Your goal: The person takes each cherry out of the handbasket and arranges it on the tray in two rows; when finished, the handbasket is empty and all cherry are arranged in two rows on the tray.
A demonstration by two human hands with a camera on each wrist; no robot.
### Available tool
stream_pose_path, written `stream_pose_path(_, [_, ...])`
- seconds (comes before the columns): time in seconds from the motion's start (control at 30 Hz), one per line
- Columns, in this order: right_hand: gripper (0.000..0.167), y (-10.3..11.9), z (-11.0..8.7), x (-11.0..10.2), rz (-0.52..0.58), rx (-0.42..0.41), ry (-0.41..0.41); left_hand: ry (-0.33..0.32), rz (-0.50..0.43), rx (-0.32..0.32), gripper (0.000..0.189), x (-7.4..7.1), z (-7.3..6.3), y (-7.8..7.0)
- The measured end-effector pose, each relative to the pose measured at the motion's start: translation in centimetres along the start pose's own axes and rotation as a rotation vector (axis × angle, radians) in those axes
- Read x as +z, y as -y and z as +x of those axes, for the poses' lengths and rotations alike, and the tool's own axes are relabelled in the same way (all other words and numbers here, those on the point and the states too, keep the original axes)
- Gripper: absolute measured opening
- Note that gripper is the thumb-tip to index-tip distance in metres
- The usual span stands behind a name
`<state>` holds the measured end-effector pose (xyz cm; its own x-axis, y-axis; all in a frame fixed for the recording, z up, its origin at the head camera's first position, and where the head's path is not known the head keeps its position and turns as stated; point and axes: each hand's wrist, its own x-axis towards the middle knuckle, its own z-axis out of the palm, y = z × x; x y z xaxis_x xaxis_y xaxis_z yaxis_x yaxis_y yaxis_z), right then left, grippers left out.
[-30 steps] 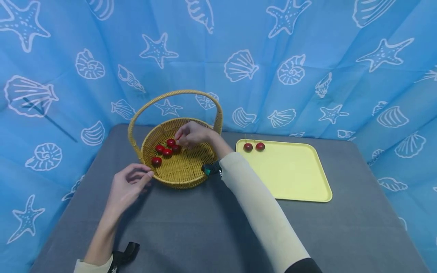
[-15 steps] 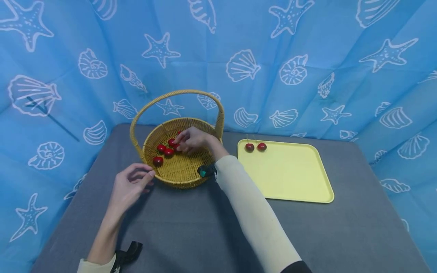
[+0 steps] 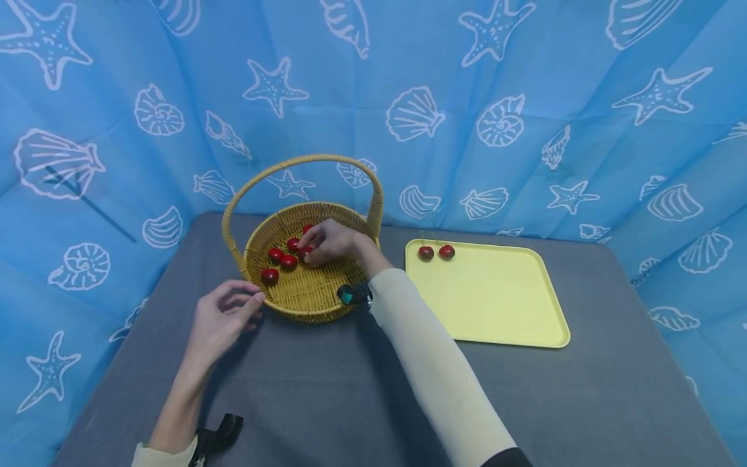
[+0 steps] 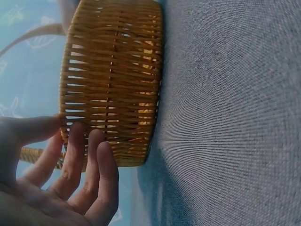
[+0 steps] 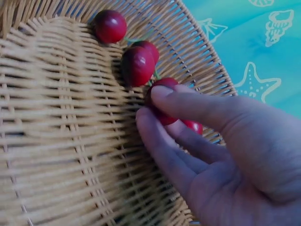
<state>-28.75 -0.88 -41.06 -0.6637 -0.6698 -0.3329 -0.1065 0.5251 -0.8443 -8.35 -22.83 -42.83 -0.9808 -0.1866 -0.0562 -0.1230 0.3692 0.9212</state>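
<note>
A round wicker basket (image 3: 309, 295) with a tall arched handle stands at the back left of the table. My left hand (image 3: 224, 318) pinches its near-left rim between thumb and fingers; in the left wrist view the other fingers lie along the woven wall (image 4: 113, 80). My right hand (image 3: 334, 241) reaches inside the basket and pinches a dark red cherry (image 5: 165, 117) between thumb and index finger. Several more cherries (image 3: 288, 261) lie around it on the basket's left side, one (image 3: 307, 228) beyond the fingertips. Green stems show between some of them in the right wrist view.
A yellow rectangular tray (image 3: 490, 298) lies to the right of the basket, with two stemmed cherries (image 3: 446, 252) at its back-left corner. A grey cloth (image 3: 327, 395) covers the table. Behind hangs a blue curtain (image 3: 350, 84) with shell and starfish prints.
My right hand has shifted slightly toward the near side, and its thumb and finger have closed round a cherry. Another cherry now shows behind the fingertips. The left hand stays at the rim.
</note>
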Motion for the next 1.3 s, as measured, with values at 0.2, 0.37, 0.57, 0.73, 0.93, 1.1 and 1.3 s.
stream_pose_path(0.2, [0.033,0.5,-0.7,-0.9,0.041,-0.015,0.012,0.004,-0.007,-0.008,0.037,0.0,0.0,-0.1])
stream_pose_path(0.37, [0.034,0.8,-1.2,-2.0,0.092,-0.046,0.021,0.007,0.012,-0.014,0.039,0.0,-0.1,-0.1])
stream_pose_path(0.57, [0.036,1.1,-2.3,-3.3,0.116,-0.099,0.041,0.005,0.024,-0.009,0.039,0.2,-0.1,0.2])
stream_pose_path(0.73, [0.038,1.7,-3.6,-4.4,0.002,-0.157,0.046,0.002,0.014,0.0,0.04,0.2,-0.2,0.2])
stream_pose_path(0.93, [0.041,2.3,-5.4,-5.1,-0.064,-0.24,0.053,-0.002,0.015,-0.007,0.042,0.1,-0.1,0.1])
stream_pose_path(1.1, [0.041,2.4,-7.6,-6.1,-0.066,-0.298,0.052,-0.001,0.012,-0.018,0.041,0.1,-0.1,0.1])
stream_pose_path(1.3, [0.04,1.9,-11.3,-8.1,0.01,-0.303,0.069,-0.009,-0.004,0.001,0.041,0.1,-0.1,0.1])
